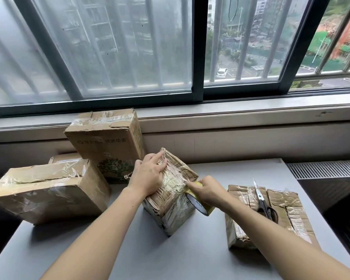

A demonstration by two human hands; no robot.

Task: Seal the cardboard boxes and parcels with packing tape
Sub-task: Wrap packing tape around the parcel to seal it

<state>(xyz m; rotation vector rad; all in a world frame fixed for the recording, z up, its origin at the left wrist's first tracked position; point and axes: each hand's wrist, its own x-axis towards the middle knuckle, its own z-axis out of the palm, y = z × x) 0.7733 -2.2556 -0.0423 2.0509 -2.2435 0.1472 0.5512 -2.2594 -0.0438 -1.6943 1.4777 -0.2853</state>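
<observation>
Grey table [129,249]; tape roll [199,206] partly hidden

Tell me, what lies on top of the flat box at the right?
A pair of scissors lies on the flat box, blades toward the window. The right forearm hides part of its top.

One view only, head-worn, wide-angle. Camera sits above the near edge of the table [190,259], facing forward and down across it toward the window [113,47] on the far side. Both forearms [101,229] enter from the bottom edge; left hand [148,176] and right hand [207,191] land just below frame centre, close to the lens. Table takes the lower half, window sill [251,106] and glass the upper half. Straight lines tilt and bow toward the edges
</observation>
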